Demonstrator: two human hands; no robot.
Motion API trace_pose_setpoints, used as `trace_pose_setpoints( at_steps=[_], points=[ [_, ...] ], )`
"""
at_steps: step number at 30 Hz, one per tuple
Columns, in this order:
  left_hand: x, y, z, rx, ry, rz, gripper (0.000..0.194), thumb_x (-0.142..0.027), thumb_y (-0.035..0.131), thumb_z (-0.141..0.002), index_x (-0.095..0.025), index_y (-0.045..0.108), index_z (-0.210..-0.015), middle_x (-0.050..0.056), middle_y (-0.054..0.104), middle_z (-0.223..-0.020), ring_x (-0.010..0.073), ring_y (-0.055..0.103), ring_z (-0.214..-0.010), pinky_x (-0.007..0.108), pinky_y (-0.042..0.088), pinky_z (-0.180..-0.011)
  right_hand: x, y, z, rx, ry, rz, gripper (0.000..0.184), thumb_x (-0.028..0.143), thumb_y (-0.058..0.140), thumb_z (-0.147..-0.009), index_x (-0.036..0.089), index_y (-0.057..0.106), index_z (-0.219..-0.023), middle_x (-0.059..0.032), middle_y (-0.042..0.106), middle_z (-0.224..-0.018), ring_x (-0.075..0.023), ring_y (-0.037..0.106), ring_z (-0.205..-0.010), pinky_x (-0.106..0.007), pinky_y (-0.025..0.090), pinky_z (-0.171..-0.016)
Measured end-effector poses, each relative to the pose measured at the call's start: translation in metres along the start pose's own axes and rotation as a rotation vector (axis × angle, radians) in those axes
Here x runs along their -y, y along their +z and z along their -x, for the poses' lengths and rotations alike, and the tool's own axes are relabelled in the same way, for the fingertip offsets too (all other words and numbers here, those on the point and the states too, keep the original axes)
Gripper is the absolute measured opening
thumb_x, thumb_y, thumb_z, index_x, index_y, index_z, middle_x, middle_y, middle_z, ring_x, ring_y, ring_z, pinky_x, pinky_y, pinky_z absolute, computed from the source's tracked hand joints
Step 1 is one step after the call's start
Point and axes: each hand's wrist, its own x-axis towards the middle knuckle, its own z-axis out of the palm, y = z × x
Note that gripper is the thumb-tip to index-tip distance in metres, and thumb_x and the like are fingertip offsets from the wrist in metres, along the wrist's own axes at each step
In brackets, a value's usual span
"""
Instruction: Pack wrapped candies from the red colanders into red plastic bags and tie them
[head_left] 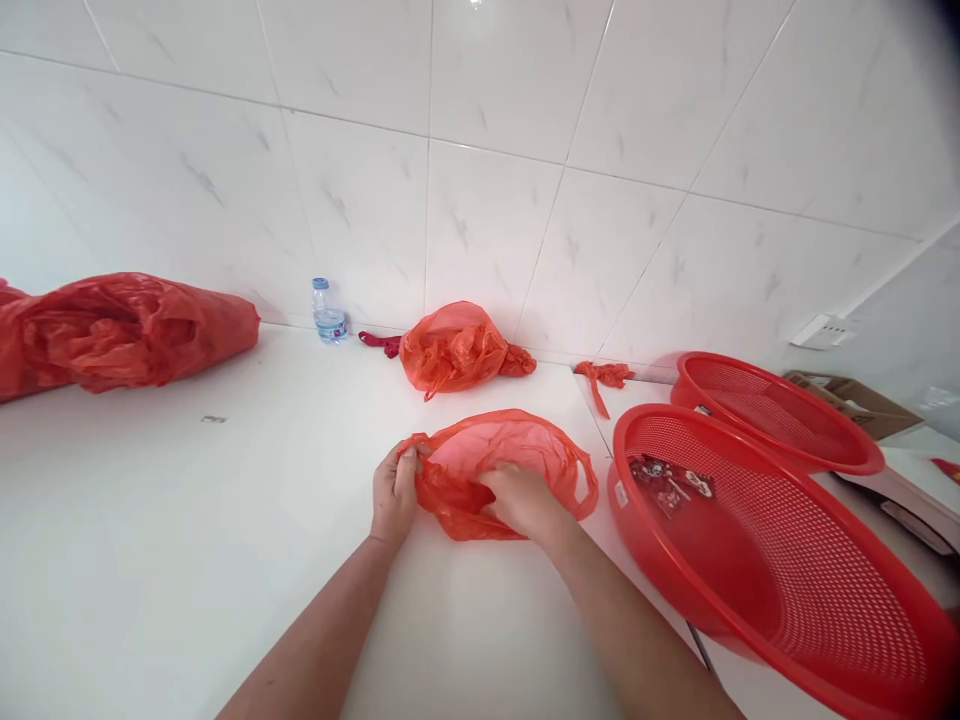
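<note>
A thin red plastic bag lies on the white table with its mouth spread wide and its pink-looking inside showing. On the bag's left side, my left hand is closed, pinching the gathered rim between thumb and fingers. My right hand reaches into the mouth, fingers curled; their tips are partly hidden, and I cannot make out what they hold. One loop handle of the bag sticks out to the right of that hand.
Behind stands a bundled red bag; a water bottle is by the tiled wall. A larger red bag bundle lies left. At right are a big red mesh basket holding several small packets and another basket.
</note>
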Motion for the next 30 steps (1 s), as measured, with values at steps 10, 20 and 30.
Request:
trace_pose_setpoints(
  at_steps=[10, 20, 30],
  points=[
    [-0.008, -0.003, -0.003, -0.055, -0.047, 0.070, 0.030, -0.041, 0.050, -0.086, -0.018, 0.064, -0.100, -0.004, 0.043, -0.061, 0.0107, 0.042, -0.056, 0.021, 0.039, -0.055, -0.023, 0.008, -0.008, 0.103, 0.085, -0.113, 0.078, 0.039, 0.069, -0.071, 0.037, 0.035, -0.141, -0.0055, 0.041, -0.137, -0.0273, 0.042, -0.123, -0.036, 0.038, -0.094],
    [-0.010, 0.003, 0.002, 0.119, -0.005, -0.106, 0.054, -0.040, 0.057, -0.081, -0.017, 0.051, -0.130, 0.001, 0.060, -0.082, 0.0179, 0.058, -0.082, 0.031, 0.048, -0.079, -0.018, -0.010, -0.017, -0.088, 0.125, 0.089, 0.088, 0.069, 0.058, -0.072, 0.029, 0.029, -0.145, -0.0118, 0.025, -0.150, -0.0354, 0.016, -0.139, -0.053, 0.018, -0.107],
    [-0.013, 0.005, 0.002, 0.145, 0.016, -0.090, 0.064, -0.039, 0.058, -0.081, -0.020, 0.038, -0.139, 0.004, 0.063, -0.092, 0.0204, 0.061, -0.086, 0.034, 0.051, -0.080, -0.024, 0.013, -0.053, 0.111, 0.196, 0.123, 0.105, 0.069, 0.065, -0.061, 0.024, 0.024, -0.147, -0.0195, 0.012, -0.154, -0.0439, 0.012, -0.138, -0.060, 0.021, -0.102]
  ],
)
